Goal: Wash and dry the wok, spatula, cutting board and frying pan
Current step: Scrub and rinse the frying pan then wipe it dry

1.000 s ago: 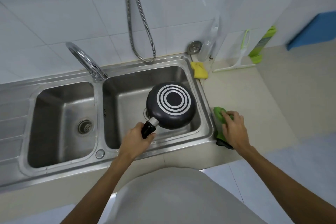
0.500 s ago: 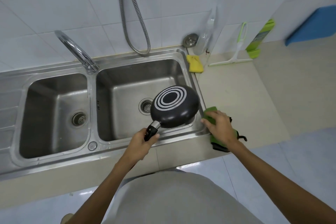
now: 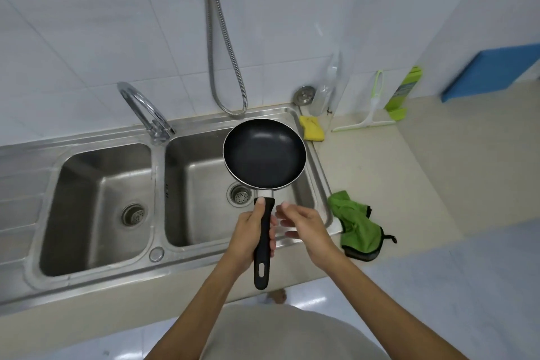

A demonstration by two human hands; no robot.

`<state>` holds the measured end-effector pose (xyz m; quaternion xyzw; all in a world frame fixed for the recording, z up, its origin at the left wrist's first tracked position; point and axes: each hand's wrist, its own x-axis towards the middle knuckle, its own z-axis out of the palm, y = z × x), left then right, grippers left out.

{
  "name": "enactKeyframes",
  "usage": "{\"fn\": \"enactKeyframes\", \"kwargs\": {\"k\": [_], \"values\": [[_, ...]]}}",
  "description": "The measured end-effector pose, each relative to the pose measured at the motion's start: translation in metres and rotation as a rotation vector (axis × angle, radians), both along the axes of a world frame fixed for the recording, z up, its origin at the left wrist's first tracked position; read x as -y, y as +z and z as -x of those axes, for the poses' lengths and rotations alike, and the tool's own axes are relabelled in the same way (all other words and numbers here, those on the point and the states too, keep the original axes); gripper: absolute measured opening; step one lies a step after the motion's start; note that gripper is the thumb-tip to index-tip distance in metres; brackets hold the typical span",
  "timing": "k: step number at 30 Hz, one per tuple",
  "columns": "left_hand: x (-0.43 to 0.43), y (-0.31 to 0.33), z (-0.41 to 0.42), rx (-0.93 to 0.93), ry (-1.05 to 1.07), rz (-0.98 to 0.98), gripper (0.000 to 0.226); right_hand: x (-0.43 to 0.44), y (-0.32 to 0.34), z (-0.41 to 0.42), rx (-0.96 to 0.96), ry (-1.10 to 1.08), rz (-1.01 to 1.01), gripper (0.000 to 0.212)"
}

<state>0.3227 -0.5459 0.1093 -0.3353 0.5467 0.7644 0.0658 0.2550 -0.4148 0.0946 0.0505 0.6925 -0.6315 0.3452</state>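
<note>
Frying pan (image 3: 264, 152) is held over the right basin (image 3: 198, 184), its dark inside facing the camera. From the left come the left basin (image 3: 87, 184), the curved tap (image 3: 143, 109) on the rim between the two basins, and a metal hose (image 3: 225, 38) hanging down the tiled wall. The left hand (image 3: 248, 238) grasps the pan's black handle, thumb along its top. The right hand (image 3: 306, 231) is released, fingers loosely spread just beside the handle; whether they touch it cannot be told. On the bench (image 3: 380, 172) right of the sink lie a green cloth (image 3: 358, 225), a yellow sponge (image 3: 312, 128) and a squeegee (image 3: 369, 118).
</note>
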Motion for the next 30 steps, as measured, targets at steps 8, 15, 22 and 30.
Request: {"fn": "enactKeyframes", "kwargs": {"k": [8,15,22,30], "values": [[-0.024,0.005,-0.021,-0.070,-0.158,-0.019,0.069,0.002,0.009,-0.030,-0.011,-0.103,0.136,0.049],[-0.046,-0.002,-0.023,-0.077,-0.437,0.026,0.059,-0.028,0.001,-0.037,-0.104,-0.248,0.018,0.044],[-0.124,-0.017,-0.042,-0.053,-0.398,0.345,0.050,-0.086,-0.004,-0.013,-0.007,-0.334,-0.100,0.041],[-0.247,-0.038,0.013,-0.174,-0.311,0.380,0.051,-0.203,0.003,0.029,0.155,-0.409,0.019,0.034]]}}
